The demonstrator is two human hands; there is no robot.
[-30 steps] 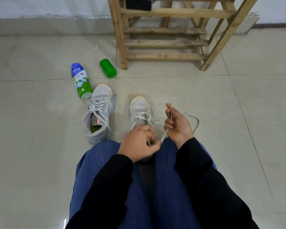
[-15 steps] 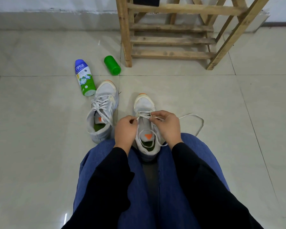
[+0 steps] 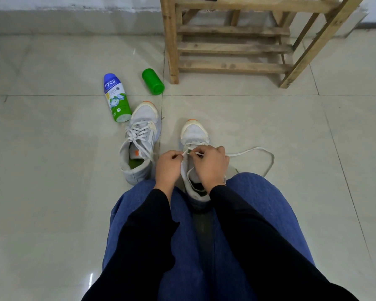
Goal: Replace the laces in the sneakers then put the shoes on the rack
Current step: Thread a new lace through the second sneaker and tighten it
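Two white sneakers with orange toe tips stand on the tiled floor in front of my knees. The left sneaker [image 3: 142,135] is fully laced. The right sneaker [image 3: 194,133] sits between my knees, partly covered by my hands. My left hand [image 3: 167,165] pinches a white lace end at the shoe's eyelets. My right hand [image 3: 211,164] pinches the lace [image 3: 263,152] just beside it; the rest of that lace loops over the floor to the right. A wooden shoe rack [image 3: 232,47] stands beyond the shoes.
A blue-and-green spray can [image 3: 116,97] lies on the floor left of the laced sneaker. Its green cap [image 3: 153,81] lies near the rack's left leg. A wall runs behind the rack. Bare floor tiles stretch to the left and right.
My hands came down from above my lap to the right sneaker's eyelets. Over the last half second they have stayed there, fingers close together on the lace.
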